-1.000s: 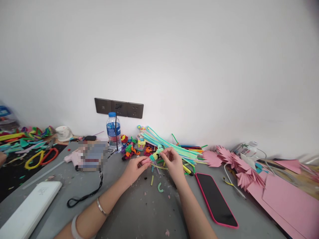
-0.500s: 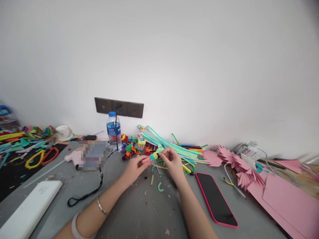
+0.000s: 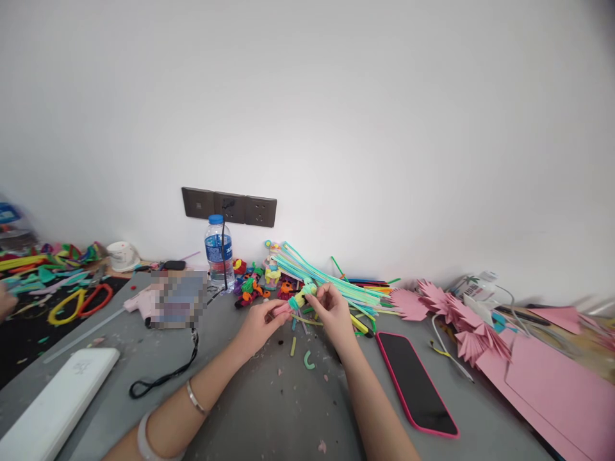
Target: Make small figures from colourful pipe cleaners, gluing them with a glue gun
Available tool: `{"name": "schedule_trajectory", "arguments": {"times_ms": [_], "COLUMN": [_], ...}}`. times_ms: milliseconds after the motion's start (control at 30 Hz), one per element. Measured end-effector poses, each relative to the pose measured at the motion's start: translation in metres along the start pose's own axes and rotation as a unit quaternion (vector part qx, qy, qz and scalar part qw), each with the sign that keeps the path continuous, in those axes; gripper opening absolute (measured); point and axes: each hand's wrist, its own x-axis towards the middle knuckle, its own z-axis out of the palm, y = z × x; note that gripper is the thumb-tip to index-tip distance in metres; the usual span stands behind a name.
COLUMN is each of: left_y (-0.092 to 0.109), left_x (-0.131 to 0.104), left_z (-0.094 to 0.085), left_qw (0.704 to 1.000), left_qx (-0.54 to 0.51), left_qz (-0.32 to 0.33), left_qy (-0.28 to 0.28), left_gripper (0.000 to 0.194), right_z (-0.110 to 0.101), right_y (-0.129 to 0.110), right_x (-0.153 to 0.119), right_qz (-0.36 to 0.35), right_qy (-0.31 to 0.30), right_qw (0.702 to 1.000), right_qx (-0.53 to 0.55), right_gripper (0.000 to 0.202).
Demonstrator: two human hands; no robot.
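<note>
The left forearm (image 3: 216, 374) slants up from the lower left, the right forearm (image 3: 375, 406) from the bottom edge, right of center. Below mid-frame, the left hand (image 3: 257, 330) pinches, fingers pointing right; the right hand (image 3: 336, 317) faces it, index finger curled toward thumb.

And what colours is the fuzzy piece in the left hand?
The fuzzy piece is mainly pink, yellow and mint green, best seen in the head view.

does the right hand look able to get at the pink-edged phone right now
Probably yes: the right hand is busy at the pastel figure and may need to leave it first, but the phone lies close by, with nothing on top.
</note>
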Motion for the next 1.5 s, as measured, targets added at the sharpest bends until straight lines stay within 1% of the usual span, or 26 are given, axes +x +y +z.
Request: {"name": "schedule_trajectory", "arguments": {"times_ms": [133, 333, 533, 600, 667, 733, 800, 900, 967, 1033, 1100, 1200, 1300, 1500], "left_y": [0.002, -0.005, -0.006, -0.004, 0.0, 0.004, 0.007, 0.011, 0.013, 0.014, 0.015, 0.015, 0.014, 0.012], "left_x": [0.0, 0.001, 0.001, 0.0, 0.0, 0.001, 0.002, 0.003, 0.004, 0.005, 0.005, 0.006, 0.006, 0.007], "left_z": [0.0, 0.0, -0.001, -0.001, 0.0, 0.001, 0.001, -0.001, -0.003, -0.004, -0.005, -0.006, -0.007, -0.007], "left_qw": [1.0, 1.0, 1.0, 1.0, 1.0, 0.997, 0.989, 0.966, 0.949, 0.937, 0.931, 0.927, 0.927, 0.919], "left_qx": [0.002, 0.008, 0.019, 0.003, -0.027, -0.069, -0.123, -0.217, -0.275, -0.312, -0.325, -0.327, -0.333, -0.348], "left_qz": [0.005, 0.006, 0.0, -0.001, -0.009, -0.034, -0.072, -0.115, -0.118, -0.114, -0.119, -0.124, -0.105, -0.088], "left_qy": [-0.005, 0.004, 0.008, 0.006, 0.004, 0.011, 0.033, 0.078, 0.099, 0.108, 0.119, 0.135, 0.139, 0.164], "left_gripper": [0.031, 0.034, 0.033, 0.032, 0.03, 0.032, 0.036, 0.04, 0.04, 0.037, 0.037, 0.037, 0.033, 0.031], "right_z": [0.0, -0.001, -0.001, -0.002, -0.003, -0.005, -0.006, -0.002, 0.002, 0.007, 0.01, 0.011, 0.009, 0.009], "right_y": [0.001, 0.0, 0.0, -0.001, -0.002, -0.002, -0.002, 0.0, 0.001, 0.002, 0.003, 0.004, 0.003, 0.009], "right_x": [0.0, 0.001, 0.001, 0.001, 0.001, 0.001, 0.001, 0.0, -0.002, -0.005, -0.007, -0.01, -0.011, -0.016], "right_qz": [-0.002, 0.002, 0.024, 0.031, 0.031, 0.029, 0.027, 0.027, 0.027, 0.031, 0.034, 0.036, 0.031, 0.027], "right_qy": [-0.007, -0.005, -0.006, -0.001, 0.022, 0.051, 0.056, 0.023, -0.01, -0.055, -0.102, -0.152, -0.198, -0.287], "right_qw": [1.0, 1.0, 0.999, 0.999, 0.998, 0.996, 0.997, 0.999, 0.999, 0.998, 0.994, 0.986, 0.974, 0.944], "right_qx": [-0.003, -0.008, 0.022, 0.04, 0.056, 0.061, 0.052, 0.037, 0.031, 0.014, -0.014, -0.062, -0.104, -0.163], "right_gripper": [0.036, 0.037, 0.041, 0.041, 0.039, 0.038, 0.037, 0.036, 0.037, 0.036, 0.032, 0.028, 0.022, 0.005]}}
